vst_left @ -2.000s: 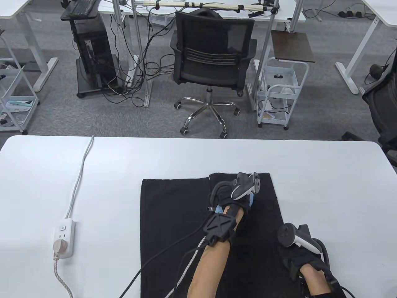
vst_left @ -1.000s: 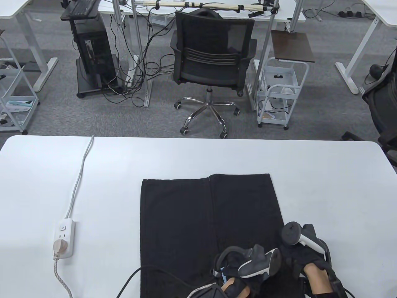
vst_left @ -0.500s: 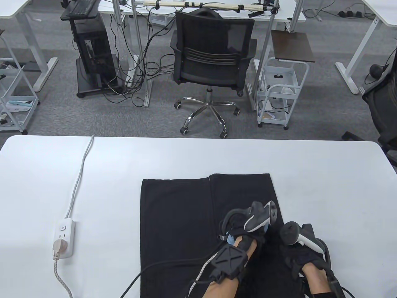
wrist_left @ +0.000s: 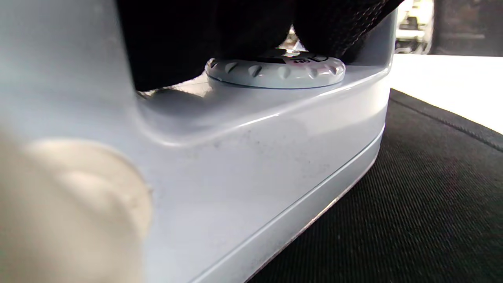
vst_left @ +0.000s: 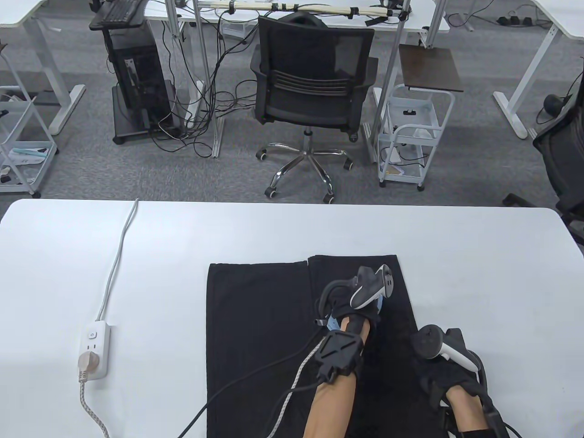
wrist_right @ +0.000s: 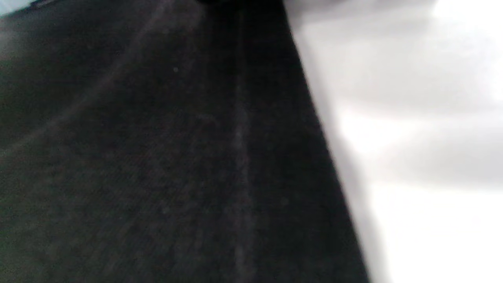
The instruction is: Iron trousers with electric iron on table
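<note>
Left hand (vst_left: 353, 303) grips iron (wrist_left: 251, 165) (under it) on trousers (vst_left: 260, 328).

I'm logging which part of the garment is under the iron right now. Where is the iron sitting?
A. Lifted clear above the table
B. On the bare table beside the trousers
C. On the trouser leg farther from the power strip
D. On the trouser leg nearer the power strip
C: the left hand holds the iron flat on the trousers, on the leg away from the power strip.
</note>
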Demonstrator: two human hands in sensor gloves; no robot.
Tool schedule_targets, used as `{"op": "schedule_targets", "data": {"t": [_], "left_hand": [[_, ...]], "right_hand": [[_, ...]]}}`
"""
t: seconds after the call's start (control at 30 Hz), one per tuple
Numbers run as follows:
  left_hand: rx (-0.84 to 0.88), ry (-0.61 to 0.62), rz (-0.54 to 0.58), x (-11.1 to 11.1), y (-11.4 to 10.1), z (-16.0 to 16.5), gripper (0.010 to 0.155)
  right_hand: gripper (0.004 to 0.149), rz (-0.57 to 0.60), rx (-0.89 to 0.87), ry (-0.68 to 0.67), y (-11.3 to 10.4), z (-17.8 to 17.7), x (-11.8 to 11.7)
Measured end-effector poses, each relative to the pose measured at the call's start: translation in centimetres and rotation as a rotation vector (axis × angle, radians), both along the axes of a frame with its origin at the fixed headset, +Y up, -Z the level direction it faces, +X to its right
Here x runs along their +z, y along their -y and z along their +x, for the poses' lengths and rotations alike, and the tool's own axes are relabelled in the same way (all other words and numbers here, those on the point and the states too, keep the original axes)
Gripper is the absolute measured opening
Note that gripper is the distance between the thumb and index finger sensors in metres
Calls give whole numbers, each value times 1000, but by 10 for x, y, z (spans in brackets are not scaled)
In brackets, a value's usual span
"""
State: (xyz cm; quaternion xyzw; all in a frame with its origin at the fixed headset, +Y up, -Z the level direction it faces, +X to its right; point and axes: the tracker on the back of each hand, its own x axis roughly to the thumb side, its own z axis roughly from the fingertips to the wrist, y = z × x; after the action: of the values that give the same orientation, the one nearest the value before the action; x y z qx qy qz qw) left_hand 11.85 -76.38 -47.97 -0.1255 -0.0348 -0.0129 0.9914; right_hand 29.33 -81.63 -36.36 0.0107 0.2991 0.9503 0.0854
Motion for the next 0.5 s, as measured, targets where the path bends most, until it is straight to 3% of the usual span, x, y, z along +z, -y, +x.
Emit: {"op": "schedule_targets", "data": {"t": [0.23, 0.5], "left_hand": [[-8, 39, 5, 41, 0, -4, 44], [-4, 164, 11, 113, 1, -8, 44]], "right_hand": [[66, -1, -3, 3, 0, 0, 0], [66, 0, -7, 2, 0, 1, 0]]}}
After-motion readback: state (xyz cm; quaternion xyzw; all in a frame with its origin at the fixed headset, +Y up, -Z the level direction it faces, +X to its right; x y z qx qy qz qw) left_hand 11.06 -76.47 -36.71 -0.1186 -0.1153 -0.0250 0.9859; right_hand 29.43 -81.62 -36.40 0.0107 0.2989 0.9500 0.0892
